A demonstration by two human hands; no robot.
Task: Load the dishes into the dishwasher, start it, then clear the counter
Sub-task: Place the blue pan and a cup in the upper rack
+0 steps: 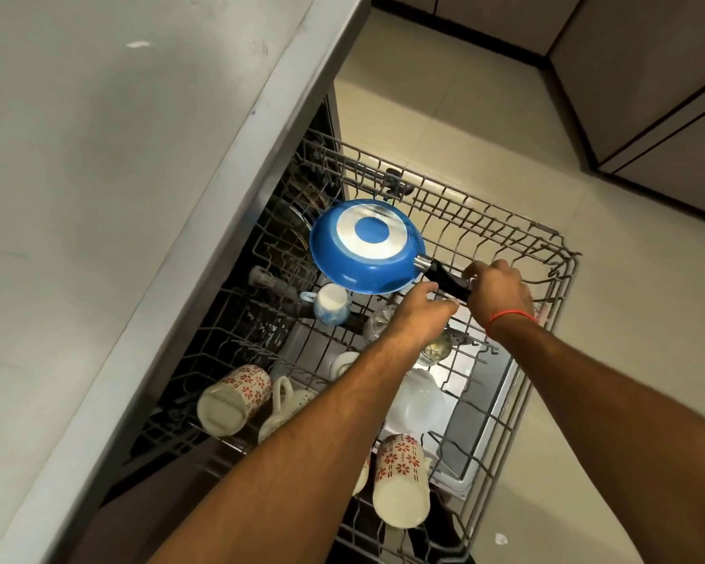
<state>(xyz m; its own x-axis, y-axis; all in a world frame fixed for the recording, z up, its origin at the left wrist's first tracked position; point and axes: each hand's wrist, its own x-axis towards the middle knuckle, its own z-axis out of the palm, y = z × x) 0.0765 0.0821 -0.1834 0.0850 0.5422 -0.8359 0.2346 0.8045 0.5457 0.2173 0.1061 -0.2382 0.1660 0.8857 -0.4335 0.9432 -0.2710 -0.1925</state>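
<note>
desk [98,197] edge runs along the far left, well left of both hands, overhanging the dishwasher opening; it caps headroom on that side

upper rack [562,254] is pulled out fully. Near end holds two floral mugs on their sides [237,396] [401,482] plus a white cup [285,405], all under the left forearm. A pale blue-and-white mug [330,305] sits just left of the left hand, right below the pan rim

blue pan [365,248] is upside down, base up, up and left of both hands, hovering over the far-left part of the rack. Long axis: body at upper left, black handle [448,280] running down-right toward the hands. Pan looks tilted, low rim nearest the left hand

left hand [420,307]: fingers extended toward the handle root and pan rim, at or just short of contact. Can't tell if it bears weight; reads as relaxed, steadying

right hand [495,287]: curled round the handle's tail end, carrying the pan. It's the nearer hand for control

judgement: the move turns on lowering the pan onto the tines without knocking the mug under its rim. Free room is to the right and far side of the hands, where the rack wires are bare. Rack's right rail is just beyond the right hand, so the handle has little swing that way
</note>
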